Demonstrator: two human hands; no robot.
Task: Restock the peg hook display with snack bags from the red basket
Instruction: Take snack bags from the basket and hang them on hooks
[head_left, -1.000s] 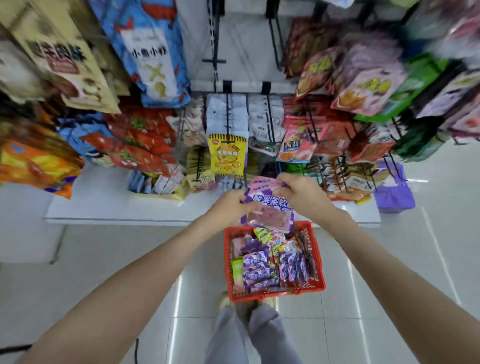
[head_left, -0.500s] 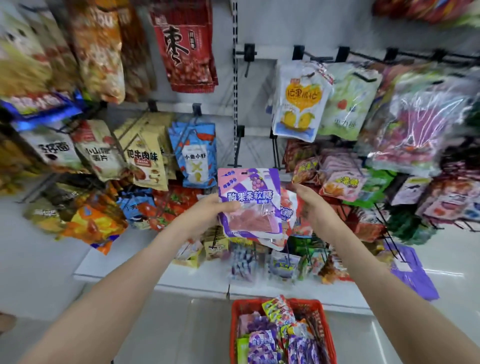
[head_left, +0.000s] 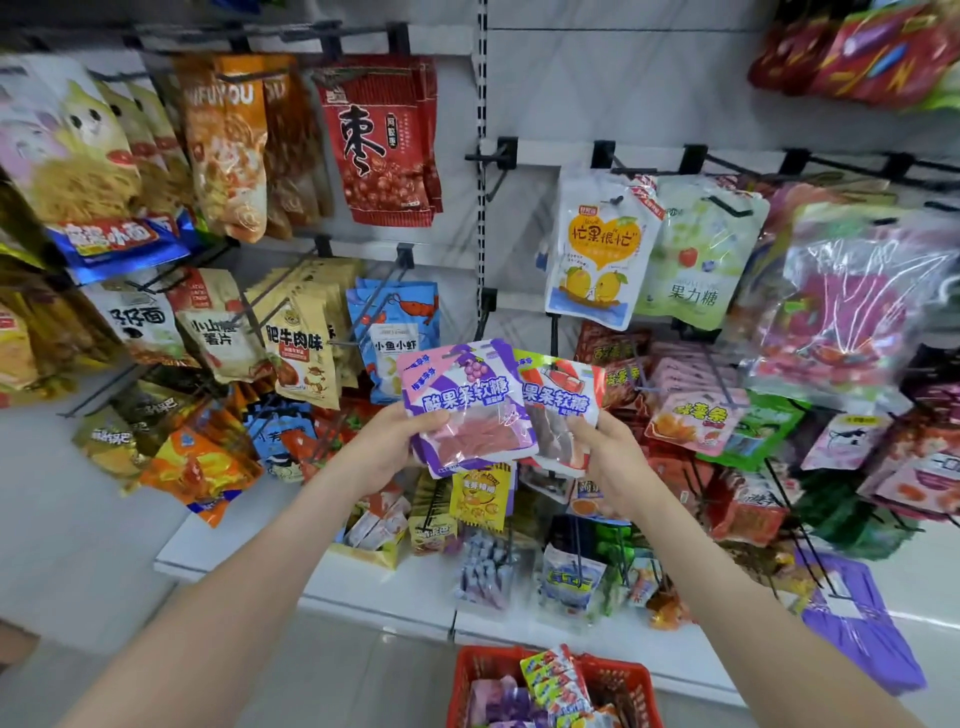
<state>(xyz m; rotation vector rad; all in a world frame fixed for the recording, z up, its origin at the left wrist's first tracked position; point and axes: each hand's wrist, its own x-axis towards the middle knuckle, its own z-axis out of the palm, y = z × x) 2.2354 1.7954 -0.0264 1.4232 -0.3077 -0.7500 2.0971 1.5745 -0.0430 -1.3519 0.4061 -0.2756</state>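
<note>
1. Snack bags fill our red basket (head_left: 631, 686) at the bottom edge of view, on the floor just in front of the white base shelf (head_left: 374, 587).
2. Our left hand (head_left: 387, 449) is closed on a purple grape gummy bag (head_left: 467, 405), thumb on its front, fingers behind; a second purple bag seems stacked behind it.
3. Our right hand (head_left: 608, 457) is closed on a watermelon gummy bag (head_left: 561, 410), gripping its lower right corner. The two bags overlap, purple in front.
4. Both bags are held up in front of the peg hook display, above the basket and apart from any hook.
5. Behind the bags, an empty black peg hook (head_left: 485, 306) juts from the white wall panel, between the blue shrimp snack bag (head_left: 395, 332) and the mango candy bag (head_left: 597, 249).
6. Farther up hangs a red jujube bag (head_left: 379, 140).
</note>
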